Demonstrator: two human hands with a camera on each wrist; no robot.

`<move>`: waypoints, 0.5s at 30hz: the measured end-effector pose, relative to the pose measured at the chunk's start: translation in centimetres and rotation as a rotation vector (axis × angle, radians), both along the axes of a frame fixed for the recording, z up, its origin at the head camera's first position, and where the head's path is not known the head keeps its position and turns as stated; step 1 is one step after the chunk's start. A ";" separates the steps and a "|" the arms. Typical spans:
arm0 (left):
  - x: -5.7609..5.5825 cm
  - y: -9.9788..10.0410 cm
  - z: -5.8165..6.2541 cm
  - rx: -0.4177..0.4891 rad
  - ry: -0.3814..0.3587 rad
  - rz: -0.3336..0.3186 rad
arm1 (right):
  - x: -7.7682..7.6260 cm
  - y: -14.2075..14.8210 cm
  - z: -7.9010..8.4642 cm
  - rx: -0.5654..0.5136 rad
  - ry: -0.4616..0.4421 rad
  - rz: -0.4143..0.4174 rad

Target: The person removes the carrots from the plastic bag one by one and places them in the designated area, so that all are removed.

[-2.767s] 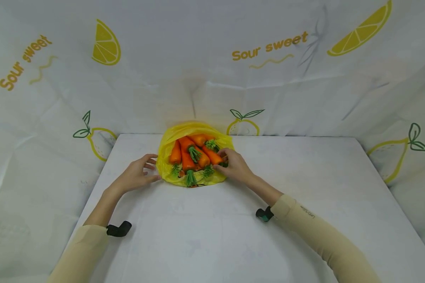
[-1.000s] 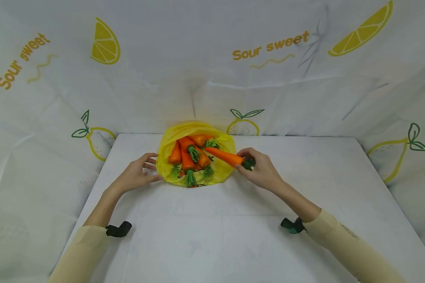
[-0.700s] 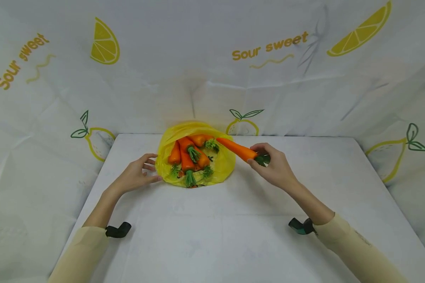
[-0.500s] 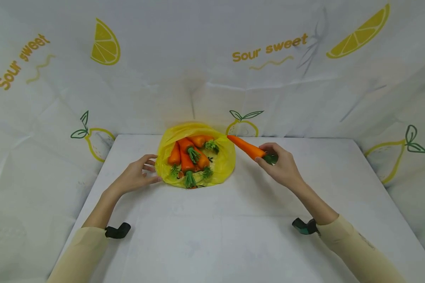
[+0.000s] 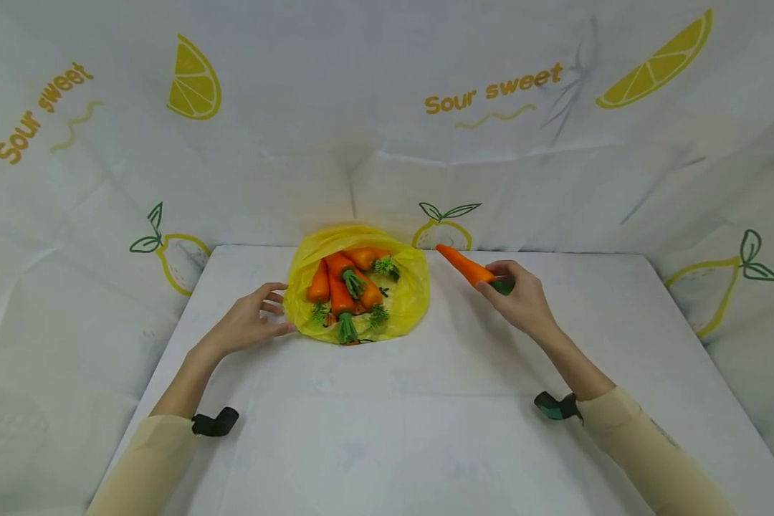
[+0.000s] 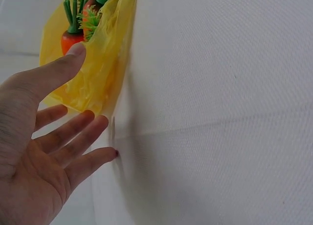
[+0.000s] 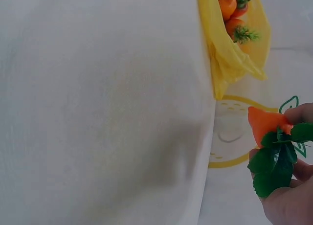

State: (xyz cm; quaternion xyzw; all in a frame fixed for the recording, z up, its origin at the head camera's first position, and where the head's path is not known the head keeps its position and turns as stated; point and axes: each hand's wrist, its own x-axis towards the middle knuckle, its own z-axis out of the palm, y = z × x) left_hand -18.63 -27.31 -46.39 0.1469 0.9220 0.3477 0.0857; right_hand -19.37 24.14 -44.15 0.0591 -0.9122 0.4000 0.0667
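My right hand [image 5: 521, 299] pinches a carrot [image 5: 466, 266] near its green leafy top, its tip pointing up and to the left over the table. Green leaves [image 7: 276, 168] show beside the fingers in the right wrist view. A yellow plastic bag [image 5: 409, 294] lies with its mouth facing me, and several carrots [image 5: 342, 295] with green tops are inside. At the bag's left side is my left hand [image 5: 248, 321], fingers spread and slightly bent. In the left wrist view, the thumb [image 6: 58, 71] and fingertips lie at the bag's edge without gripping it.
A white-covered table [image 5: 374, 430] extends in front of the bag and to both sides. White cloth [image 5: 335, 115] printed with lemons and words rises behind the table and along its sides. A dark wrist camera [image 5: 216, 421] sits at each sleeve.
The right hand has taken a carrot from the right side of the bag and carried it up and to the right, apart from the bag. My left hand has stayed beside the bag.
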 end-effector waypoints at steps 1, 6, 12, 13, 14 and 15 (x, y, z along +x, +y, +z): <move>0.0 0.0 0.0 0.000 0.000 0.000 | -0.1 0.0 -0.1 0.001 -0.006 -0.004; 0.1 0.0 0.2 0.002 -0.006 0.001 | -0.5 0.1 -0.5 0.011 -0.038 -0.025; 0.1 0.1 0.2 -0.001 -0.017 -0.006 | -1.2 0.1 -0.8 0.033 -0.086 -0.048; 0.1 0.1 0.2 -0.002 -0.018 -0.005 | -1.3 0.1 -0.8 0.035 -0.089 -0.049; 0.1 0.1 0.2 -0.003 -0.017 -0.006 | -1.4 0.2 -0.9 0.037 -0.091 -0.048; 0.1 0.1 0.2 -0.004 -0.017 -0.006 | -1.5 0.2 -1.0 0.040 -0.092 -0.048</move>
